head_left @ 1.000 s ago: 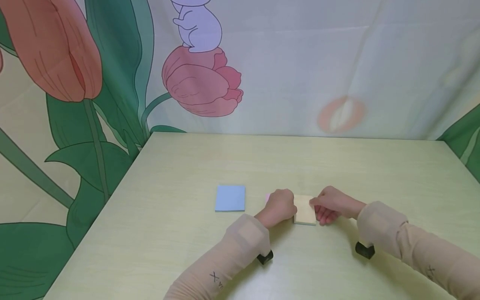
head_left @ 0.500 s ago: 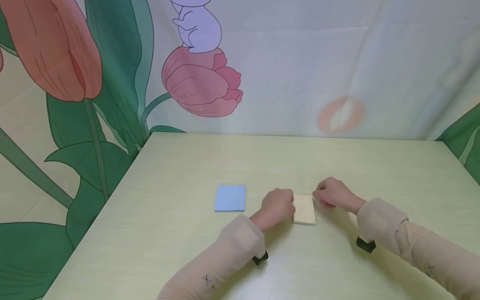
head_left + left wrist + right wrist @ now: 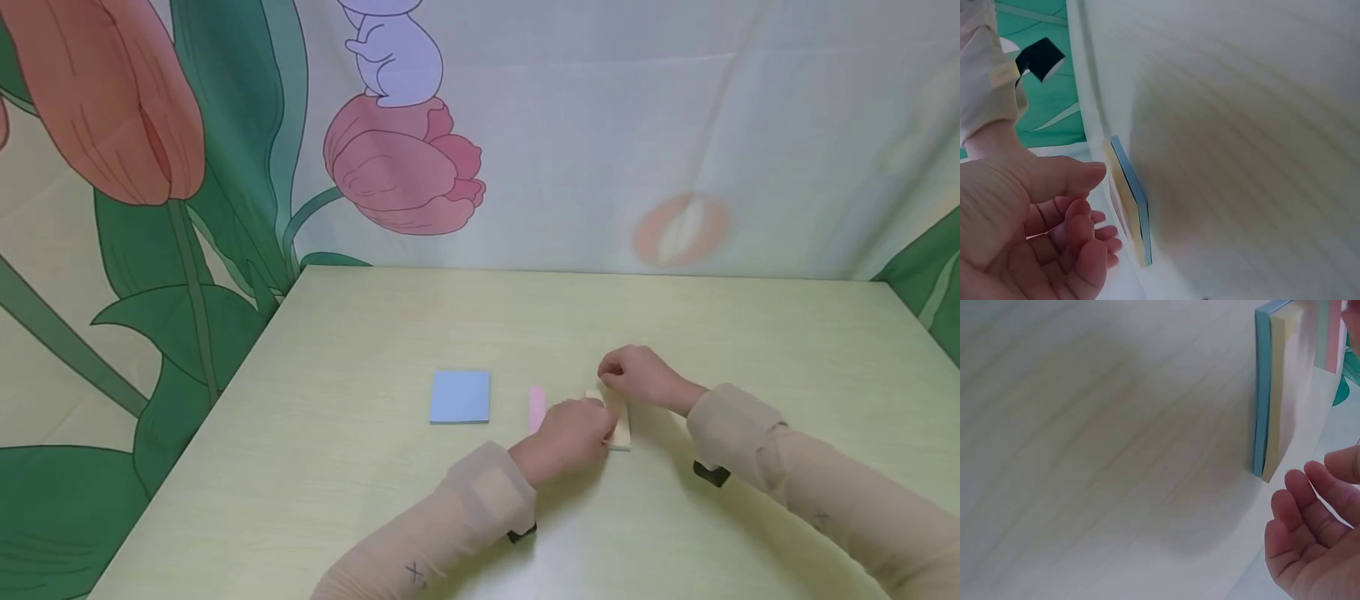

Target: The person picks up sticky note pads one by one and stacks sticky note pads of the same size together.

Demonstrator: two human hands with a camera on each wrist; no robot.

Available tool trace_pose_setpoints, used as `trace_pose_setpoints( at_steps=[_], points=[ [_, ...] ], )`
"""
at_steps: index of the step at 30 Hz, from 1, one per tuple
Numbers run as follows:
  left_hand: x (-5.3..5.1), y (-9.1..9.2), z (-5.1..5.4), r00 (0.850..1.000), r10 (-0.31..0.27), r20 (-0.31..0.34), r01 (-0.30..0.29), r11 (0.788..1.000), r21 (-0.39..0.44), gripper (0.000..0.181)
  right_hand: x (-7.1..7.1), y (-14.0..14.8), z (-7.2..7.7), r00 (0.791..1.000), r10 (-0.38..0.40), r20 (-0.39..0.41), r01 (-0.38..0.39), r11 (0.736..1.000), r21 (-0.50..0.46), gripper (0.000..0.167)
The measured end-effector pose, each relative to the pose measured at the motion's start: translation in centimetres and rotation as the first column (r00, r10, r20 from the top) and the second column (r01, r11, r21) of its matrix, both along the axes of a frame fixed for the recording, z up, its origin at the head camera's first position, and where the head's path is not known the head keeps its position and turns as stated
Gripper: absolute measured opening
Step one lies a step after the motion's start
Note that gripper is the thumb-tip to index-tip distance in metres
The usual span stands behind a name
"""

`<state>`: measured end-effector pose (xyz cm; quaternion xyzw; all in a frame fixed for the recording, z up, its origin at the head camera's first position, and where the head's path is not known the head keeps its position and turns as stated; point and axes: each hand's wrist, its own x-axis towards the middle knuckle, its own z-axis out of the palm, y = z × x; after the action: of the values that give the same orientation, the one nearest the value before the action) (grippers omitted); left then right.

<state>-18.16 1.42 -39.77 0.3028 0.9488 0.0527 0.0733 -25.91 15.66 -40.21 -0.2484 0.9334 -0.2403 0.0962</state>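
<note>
A pale yellow sticky-note pad (image 3: pixel 621 433) lies on the table, with a blue layer (image 3: pixel 1127 172) under it in both wrist views. My left hand (image 3: pixel 568 433) is over the pad's left and near part, hiding much of it. Its fingers are loosely curled, the thumb close to the pad's edge; contact cannot be told. My right hand (image 3: pixel 643 377) is at the pad's far edge, thumb and forefinger close together. In the right wrist view its fingers (image 3: pixel 1300 512) curve loosely beside the pad, with nothing visible between them.
A pink strip (image 3: pixel 537 407) lies left of the yellow pad, partly behind the left hand; a green layer (image 3: pixel 1322 334) shows with it in the right wrist view. Farther left on the table (image 3: pixel 360 333) is a blue square sticky-note pad (image 3: pixel 460 397). A printed curtain (image 3: pixel 570 150) hangs behind.
My left hand has shifted right and nearer, over the yellow pad, uncovering the pink strip. My right hand has moved from the pad's right edge to the far edge. The pad stays put.
</note>
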Motion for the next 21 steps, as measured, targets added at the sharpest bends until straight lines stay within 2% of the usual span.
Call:
trace_pose_setpoints(
  at_steps=[9,13,21],
  points=[
    [0.0,0.9,-0.2,1.000,-0.013,-0.019,0.012,0.997,-0.077,0.020,-0.5,-0.5,-0.5,0.997,0.063,0.053,-0.065,0.997,0.032,0.016],
    [0.0,1.1,-0.4,0.998,-0.015,-0.054,0.009,0.994,-0.108,0.015,-0.6,-0.6,-0.7,0.996,0.073,0.054,-0.075,0.997,0.036,0.017],
    [0.1,1.2,-0.8,0.993,-0.020,-0.114,0.008,0.995,-0.104,0.011,-0.4,-0.7,-0.9,0.996,0.084,0.035,-0.085,0.996,0.029,0.017]
  ],
)
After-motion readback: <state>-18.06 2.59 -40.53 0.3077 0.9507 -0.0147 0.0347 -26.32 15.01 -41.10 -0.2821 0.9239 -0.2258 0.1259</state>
